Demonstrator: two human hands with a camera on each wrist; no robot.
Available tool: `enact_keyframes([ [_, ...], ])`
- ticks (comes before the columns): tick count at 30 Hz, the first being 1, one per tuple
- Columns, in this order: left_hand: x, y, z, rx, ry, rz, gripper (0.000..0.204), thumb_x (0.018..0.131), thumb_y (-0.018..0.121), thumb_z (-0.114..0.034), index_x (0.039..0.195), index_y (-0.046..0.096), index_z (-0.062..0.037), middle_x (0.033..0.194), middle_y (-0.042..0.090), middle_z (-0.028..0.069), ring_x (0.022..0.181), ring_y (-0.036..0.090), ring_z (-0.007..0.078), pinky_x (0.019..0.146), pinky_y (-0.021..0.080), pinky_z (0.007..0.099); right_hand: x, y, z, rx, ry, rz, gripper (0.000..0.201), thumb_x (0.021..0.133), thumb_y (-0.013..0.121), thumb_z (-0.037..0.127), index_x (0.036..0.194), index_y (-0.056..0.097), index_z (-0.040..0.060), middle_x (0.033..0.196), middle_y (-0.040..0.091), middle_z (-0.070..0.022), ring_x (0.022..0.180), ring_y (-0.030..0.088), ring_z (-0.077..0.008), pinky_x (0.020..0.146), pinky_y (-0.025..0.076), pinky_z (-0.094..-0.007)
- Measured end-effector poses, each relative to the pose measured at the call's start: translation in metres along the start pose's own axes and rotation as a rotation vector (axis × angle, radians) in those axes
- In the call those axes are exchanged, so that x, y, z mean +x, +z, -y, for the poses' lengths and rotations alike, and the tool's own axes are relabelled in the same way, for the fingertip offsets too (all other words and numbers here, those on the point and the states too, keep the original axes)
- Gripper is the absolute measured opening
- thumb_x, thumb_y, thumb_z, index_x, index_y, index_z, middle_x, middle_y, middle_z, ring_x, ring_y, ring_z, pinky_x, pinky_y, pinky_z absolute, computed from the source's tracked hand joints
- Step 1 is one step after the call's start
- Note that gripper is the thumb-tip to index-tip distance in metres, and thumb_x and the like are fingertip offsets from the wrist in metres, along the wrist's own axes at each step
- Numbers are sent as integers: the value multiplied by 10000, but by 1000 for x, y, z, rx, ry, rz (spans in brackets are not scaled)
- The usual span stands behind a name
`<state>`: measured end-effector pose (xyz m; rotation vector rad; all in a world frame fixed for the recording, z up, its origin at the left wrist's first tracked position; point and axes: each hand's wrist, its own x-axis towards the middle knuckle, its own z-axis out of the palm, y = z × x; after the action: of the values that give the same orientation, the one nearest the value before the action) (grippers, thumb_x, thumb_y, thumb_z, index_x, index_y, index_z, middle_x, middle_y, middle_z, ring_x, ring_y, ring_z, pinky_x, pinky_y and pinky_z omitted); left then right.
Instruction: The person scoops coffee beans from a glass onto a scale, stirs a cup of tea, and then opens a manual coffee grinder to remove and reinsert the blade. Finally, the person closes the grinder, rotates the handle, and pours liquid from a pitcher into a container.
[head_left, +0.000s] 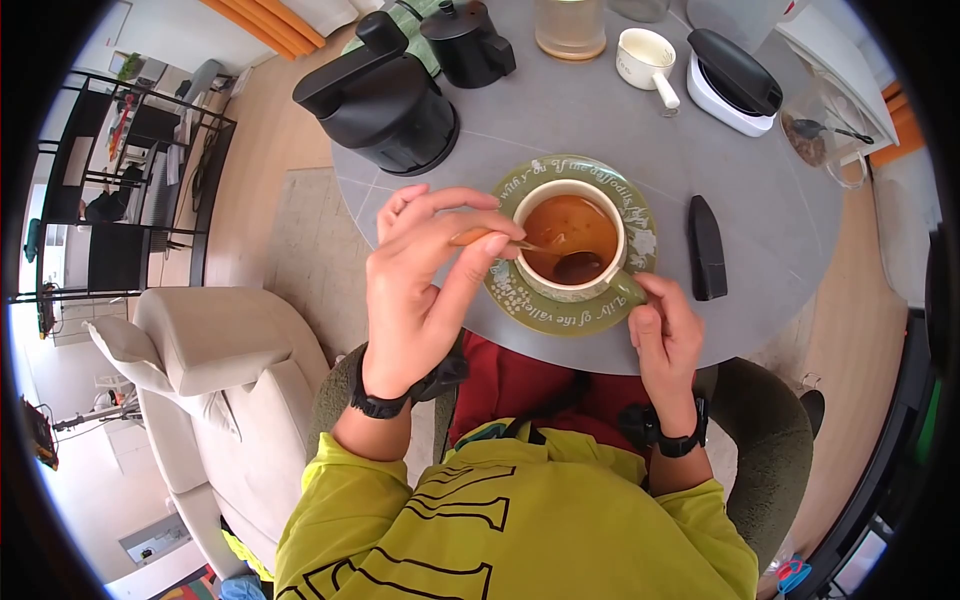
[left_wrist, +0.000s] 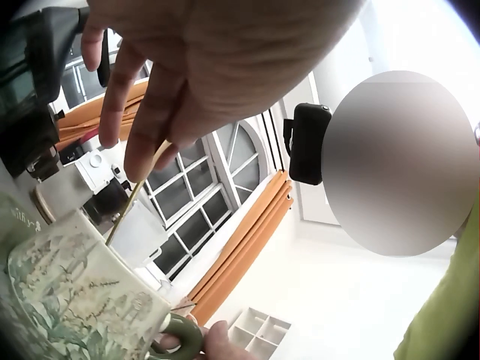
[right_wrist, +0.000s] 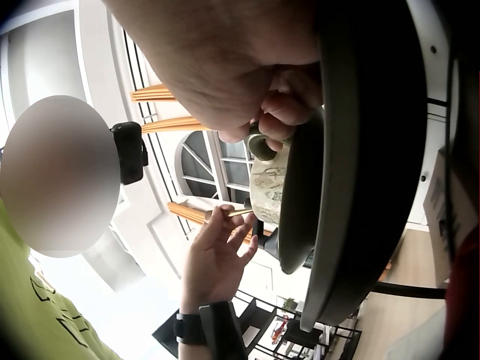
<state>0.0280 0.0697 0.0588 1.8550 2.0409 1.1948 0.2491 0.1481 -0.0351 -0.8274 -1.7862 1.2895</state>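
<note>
A cup point(head_left: 571, 290) of reddish-brown liquid stands on a green saucer point(head_left: 560, 322) with white lettering. Its green handle point(head_left: 627, 288) is gripped by my right hand point(head_left: 668, 335), whose fingers curl at the loop in the right wrist view. My left hand point(head_left: 432, 270) pinches a spoon point(head_left: 470, 236) between thumb and forefinger at the cup's left side; the spoon's dark bowl point(head_left: 578, 266) lies in the liquid. In the left wrist view, the thin spoon stem point(left_wrist: 124, 215) slants down into the floral cup point(left_wrist: 82, 289). The other left fingers are loosely extended.
On the grey table point(head_left: 480, 130) a black kettle point(head_left: 385, 110) and black pot point(head_left: 468, 45) stand at the back left. A small white pot point(head_left: 642, 60), a scale point(head_left: 730, 98) and a glass jar point(head_left: 570, 27) are further back. A black elongated object point(head_left: 706, 248) lies right of the saucer.
</note>
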Motion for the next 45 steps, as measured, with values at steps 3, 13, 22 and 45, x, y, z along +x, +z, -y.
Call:
enact_keyframes([
  [3,1,6,0,-56,22,-4,106,886,578,-81,900,675,-40,793,706,27,1011,600,212,1022,297,433,0,0,-1,-5,-4,0,196,910,614,149,1021,592,-11,602,436,-26,524,404,-101,501,327,-244],
  [13,-17,-16,2,182,44,-36,152,792,671,-43,926,718,-96,728,660,-20,839,607,148,961,321,396,0,0,1,3,21,7,195,909,614,143,1026,591,-12,604,453,-30,525,415,-102,504,335,-241],
  [22,-45,-21,-13,402,-9,27,155,825,620,5,945,694,-61,691,641,-16,741,606,140,988,318,404,0,1,2,-28,30,5,193,920,602,146,1032,588,-11,611,475,-15,539,420,-76,508,339,-229],
  [45,-53,-30,15,289,68,-213,171,732,701,0,881,687,-82,683,607,3,699,610,148,944,338,440,-2,2,8,-26,85,-12,216,950,563,153,1046,590,-38,596,461,39,522,396,-26,477,296,-199],
])
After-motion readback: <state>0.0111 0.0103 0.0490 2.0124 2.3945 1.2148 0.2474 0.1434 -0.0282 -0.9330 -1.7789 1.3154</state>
